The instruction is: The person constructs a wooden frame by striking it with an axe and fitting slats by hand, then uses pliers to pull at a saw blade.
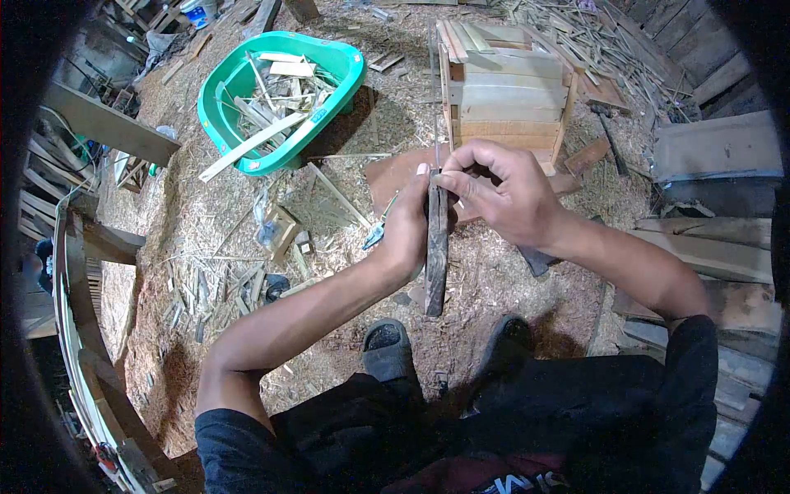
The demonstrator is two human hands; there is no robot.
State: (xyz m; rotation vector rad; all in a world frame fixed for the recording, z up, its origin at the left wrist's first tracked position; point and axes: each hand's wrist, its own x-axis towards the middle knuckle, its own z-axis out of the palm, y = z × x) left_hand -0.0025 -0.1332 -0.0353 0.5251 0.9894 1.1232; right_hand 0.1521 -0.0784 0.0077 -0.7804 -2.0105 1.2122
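Observation:
My left hand (405, 226) is closed around a dark, worn wooden bar (437, 263), its thumb pointing up along the bar's upper end. From that end a long thin strip (435, 99), like a narrow saw blade, runs away from me. My right hand (512, 193) pinches thumb and forefinger together right at the bar's upper end; what sits between those fingertips is hidden. A small teal-tipped tool (374, 236) shows beside my left wrist. Beyond my hands, a light wooden box-like frame (510, 95) stands on the floor, with loose slats on top.
A green plastic tub (216, 123) full of wood offcuts stands front left. Sawdust and scraps cover the floor around my sandals (388, 350). Stacked boards (716, 247) line the right side, a plank frame (78, 305) the left, and a pile of thin sticks (605, 62) the back right.

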